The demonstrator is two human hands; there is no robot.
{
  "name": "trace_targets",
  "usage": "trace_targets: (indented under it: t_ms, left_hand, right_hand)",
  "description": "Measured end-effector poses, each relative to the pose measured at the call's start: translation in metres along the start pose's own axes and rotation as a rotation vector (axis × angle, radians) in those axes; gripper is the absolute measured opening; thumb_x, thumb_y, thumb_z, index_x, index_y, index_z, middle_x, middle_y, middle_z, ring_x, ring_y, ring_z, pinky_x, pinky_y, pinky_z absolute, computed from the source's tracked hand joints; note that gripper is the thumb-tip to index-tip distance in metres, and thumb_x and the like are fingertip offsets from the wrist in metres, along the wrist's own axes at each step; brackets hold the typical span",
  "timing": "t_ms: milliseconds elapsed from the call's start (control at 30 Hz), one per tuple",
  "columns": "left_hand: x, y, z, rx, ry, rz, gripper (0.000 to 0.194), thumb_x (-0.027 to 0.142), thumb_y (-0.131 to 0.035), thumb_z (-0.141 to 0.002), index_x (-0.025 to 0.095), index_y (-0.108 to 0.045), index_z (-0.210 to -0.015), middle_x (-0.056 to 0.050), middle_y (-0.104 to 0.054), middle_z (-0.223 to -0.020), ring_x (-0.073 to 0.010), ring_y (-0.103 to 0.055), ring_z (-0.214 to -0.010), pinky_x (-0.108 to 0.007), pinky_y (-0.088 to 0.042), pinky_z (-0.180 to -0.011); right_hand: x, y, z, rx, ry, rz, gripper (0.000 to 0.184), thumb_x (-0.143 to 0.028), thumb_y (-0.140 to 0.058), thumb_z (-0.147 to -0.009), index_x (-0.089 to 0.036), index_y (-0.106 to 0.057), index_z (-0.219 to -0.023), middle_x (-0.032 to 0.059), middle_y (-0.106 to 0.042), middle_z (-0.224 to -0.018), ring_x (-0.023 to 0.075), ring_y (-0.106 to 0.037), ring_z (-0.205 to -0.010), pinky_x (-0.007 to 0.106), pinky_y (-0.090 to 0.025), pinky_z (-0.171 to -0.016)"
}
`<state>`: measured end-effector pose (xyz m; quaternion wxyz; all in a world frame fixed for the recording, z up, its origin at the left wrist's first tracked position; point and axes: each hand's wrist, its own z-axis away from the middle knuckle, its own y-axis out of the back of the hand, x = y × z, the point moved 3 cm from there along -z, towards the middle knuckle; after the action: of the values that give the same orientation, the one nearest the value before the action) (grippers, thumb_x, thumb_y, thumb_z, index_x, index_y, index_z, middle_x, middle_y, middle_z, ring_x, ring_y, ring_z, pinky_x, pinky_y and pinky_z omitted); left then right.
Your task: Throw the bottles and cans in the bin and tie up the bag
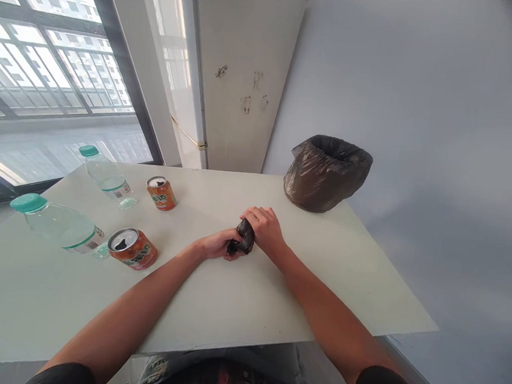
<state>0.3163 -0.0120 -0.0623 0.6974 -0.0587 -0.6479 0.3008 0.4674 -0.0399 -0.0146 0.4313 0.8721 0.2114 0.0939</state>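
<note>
Both of my hands meet over the middle of the white table. A bunched black plastic bag sits between them, folded into a small bundle. My left hand is closed around its left and lower side. From above and the right, my right hand wraps over the same bundle, its fingers bent across the top. Part of the bag is hidden by the fingers. Beyond my right hand, a bin lined with a dark plastic bag stands near the table's far right corner.
At the left are two clear bottles with green caps, the nearer bottle and the farther bottle. Beside them stand two opened orange cans, a near can and a far can. A fridge and a wall border the white table.
</note>
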Motion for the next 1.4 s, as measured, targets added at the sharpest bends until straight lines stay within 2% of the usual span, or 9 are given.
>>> trace_targets:
  t_ms: [167,400,600,700,900,1067,1167,1233,1400]
  left_hand:
    - [0.005,-0.003,0.0,-0.031,-0.014,-0.025,0.026,0.026,-0.057,-0.081,0.009,-0.064,-0.099,-0.017,-0.069,-0.093,-0.0152,-0.054,-0.064,-0.021,-0.032,-0.038]
    - [0.008,-0.001,0.003,0.04,0.008,0.055,0.018,0.031,-0.061,-0.089,0.013,-0.059,-0.091,0.002,-0.04,-0.068,-0.0078,-0.032,-0.055,-0.016,-0.023,-0.044]
    - [0.008,0.003,0.002,0.116,-0.003,0.148,0.025,0.036,-0.065,-0.087,0.017,-0.05,-0.08,0.004,-0.032,-0.068,-0.0077,-0.028,-0.055,-0.016,-0.022,-0.044]
    - [0.009,0.0,0.003,0.099,-0.007,0.058,0.029,0.038,-0.073,-0.09,0.017,-0.053,-0.091,0.005,-0.034,-0.069,-0.0067,-0.029,-0.055,-0.016,-0.021,-0.045]
    - [0.012,0.001,0.001,0.232,-0.144,0.071,0.039,0.044,-0.077,-0.091,0.018,-0.048,-0.085,0.005,-0.033,-0.073,-0.0049,-0.028,-0.055,-0.015,-0.021,-0.044]
    - [0.016,0.011,-0.001,0.385,-0.259,0.14,0.04,0.04,-0.08,-0.087,0.018,-0.046,-0.088,0.006,-0.032,-0.073,-0.0048,-0.028,-0.055,-0.013,-0.021,-0.043]
    - [0.015,0.01,-0.001,0.354,-0.237,0.114,0.041,0.043,-0.079,-0.089,0.018,-0.046,-0.088,0.006,-0.034,-0.073,-0.0046,-0.029,-0.055,-0.013,-0.022,-0.043]
    - [0.011,0.007,-0.002,0.277,-0.181,0.072,0.044,0.048,-0.077,-0.09,0.018,-0.045,-0.085,0.006,-0.035,-0.072,-0.0044,-0.029,-0.054,-0.014,-0.022,-0.043]
    - [0.001,0.001,-0.004,0.169,-0.085,-0.041,0.05,0.057,-0.073,-0.091,0.019,-0.043,-0.082,0.005,-0.039,-0.07,-0.0042,-0.031,-0.053,-0.015,-0.026,-0.043]
  right_hand:
    - [0.003,0.009,0.001,0.093,-0.009,-0.056,0.02,-0.026,-0.054,-0.111,-0.018,-0.071,-0.106,0.007,-0.077,-0.11,0.0171,-0.066,-0.088,0.032,-0.04,-0.082]
    - [0.004,0.01,0.002,0.048,-0.012,-0.108,0.016,-0.015,-0.057,-0.102,-0.019,-0.071,-0.109,0.0073,-0.077,-0.112,0.0193,-0.069,-0.092,0.032,-0.044,-0.08]
    - [0.013,0.017,0.007,-0.083,-0.096,-0.432,0.05,-0.004,-0.059,-0.079,-0.022,-0.068,-0.124,0.0047,-0.074,-0.123,0.0186,-0.069,-0.098,0.028,-0.051,-0.082]
    - [0.019,0.015,0.008,-0.172,-0.13,-0.589,0.064,-0.009,-0.064,-0.076,-0.024,-0.061,-0.138,0.0038,-0.072,-0.125,0.0167,-0.068,-0.089,0.027,-0.051,-0.075]
    - [0.033,0.01,0.009,-0.048,-0.433,-0.386,0.037,-0.024,-0.073,-0.084,-0.023,-0.069,-0.121,0.0025,-0.073,-0.105,0.0121,-0.055,-0.063,0.03,-0.046,-0.068]
    - [0.034,0.006,0.009,-0.155,-0.48,-0.849,0.045,-0.04,-0.074,-0.089,-0.026,-0.063,-0.13,0.0051,-0.069,-0.114,0.0163,-0.062,-0.08,0.028,-0.049,-0.067]
    - [0.035,-0.002,0.01,-0.184,-0.599,-1.058,0.06,-0.055,-0.071,-0.091,-0.027,-0.054,-0.142,0.0062,-0.062,-0.119,0.0171,-0.059,-0.086,0.028,-0.05,-0.068]
    - [0.03,-0.007,0.01,-0.202,-0.603,-1.091,0.057,-0.063,-0.064,-0.095,-0.025,-0.057,-0.136,0.0026,-0.061,-0.104,0.0155,-0.056,-0.08,0.028,-0.048,-0.071]
    - [0.009,-0.01,0.006,-0.158,-0.46,-0.894,0.039,-0.057,-0.05,-0.105,-0.022,-0.056,-0.089,-0.0032,-0.053,-0.075,0.0143,-0.049,-0.071,0.028,-0.041,-0.071]
